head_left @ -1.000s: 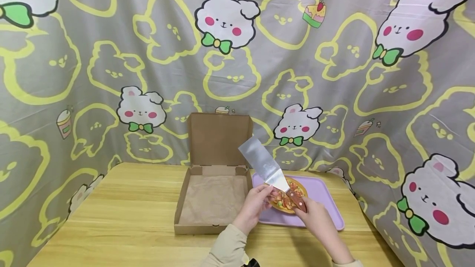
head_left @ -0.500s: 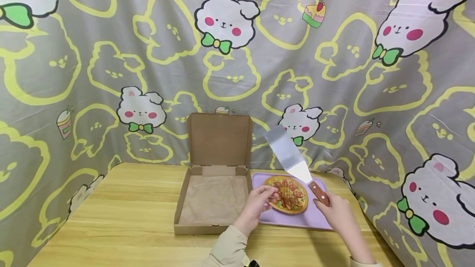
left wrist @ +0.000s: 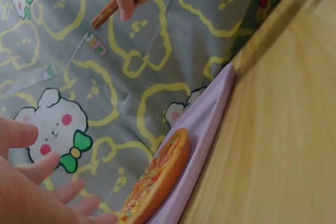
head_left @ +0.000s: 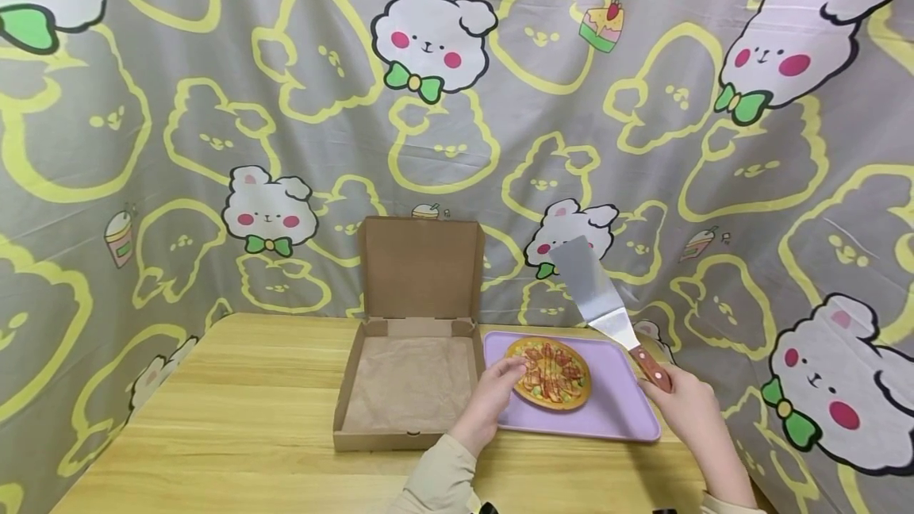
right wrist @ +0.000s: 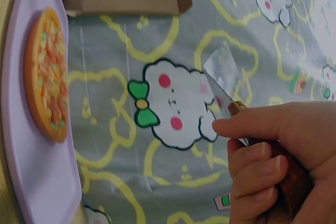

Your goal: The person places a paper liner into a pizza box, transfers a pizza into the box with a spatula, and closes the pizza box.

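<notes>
My right hand grips the brown wooden handle of a metal spatula, its flat blade raised up and to the left above the back of the tray. In the right wrist view the fingers of my right hand curl round that handle. A small round pizza with red and green toppings lies on a purple tray. My left hand is near the pizza's left edge, holding nothing. Its fingers are spread and relaxed in the left wrist view, beside the pizza.
An open cardboard pizza box stands left of the tray, lid upright at the back and brown paper lining its base. Both rest on a wooden table. A grey patterned curtain hangs behind and at the sides.
My right hand has carried the spatula to the right, away from my left hand and from over the pizza. The left hand, near the spatula's neck a second ago, has stayed by the pizza.
</notes>
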`<control>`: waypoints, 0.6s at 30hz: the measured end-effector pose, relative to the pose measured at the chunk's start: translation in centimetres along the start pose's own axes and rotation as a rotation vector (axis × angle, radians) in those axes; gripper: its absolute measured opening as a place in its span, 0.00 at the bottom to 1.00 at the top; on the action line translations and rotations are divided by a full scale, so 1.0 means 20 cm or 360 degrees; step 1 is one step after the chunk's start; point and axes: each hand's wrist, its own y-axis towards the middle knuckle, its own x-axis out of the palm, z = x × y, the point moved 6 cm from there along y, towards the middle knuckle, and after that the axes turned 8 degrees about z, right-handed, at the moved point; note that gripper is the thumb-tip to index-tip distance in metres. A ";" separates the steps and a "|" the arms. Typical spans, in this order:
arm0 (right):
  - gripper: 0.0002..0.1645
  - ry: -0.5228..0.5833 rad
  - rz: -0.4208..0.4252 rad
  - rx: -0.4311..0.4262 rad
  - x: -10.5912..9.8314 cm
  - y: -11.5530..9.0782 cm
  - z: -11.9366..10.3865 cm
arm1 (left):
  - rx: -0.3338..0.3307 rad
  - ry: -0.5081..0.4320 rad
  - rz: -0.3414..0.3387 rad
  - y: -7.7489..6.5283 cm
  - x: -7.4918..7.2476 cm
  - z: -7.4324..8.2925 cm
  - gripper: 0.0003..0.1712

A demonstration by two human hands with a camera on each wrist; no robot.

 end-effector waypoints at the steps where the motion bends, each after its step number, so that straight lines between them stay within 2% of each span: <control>1: 0.17 -0.0011 -0.0015 0.0011 0.00 0.00 0.02 | 0.0007 0.0012 0.0010 0.00 0.00 0.00 0.26; 6: 0.17 -0.0043 -0.0065 0.0019 -0.01 0.01 0.08 | 0.0011 0.0020 0.0031 0.00 0.02 -0.02 0.37; 18: 0.17 -0.0078 -0.0119 0.0035 0.01 0.03 0.12 | -0.0035 0.0234 0.0128 -0.05 0.07 -0.08 0.43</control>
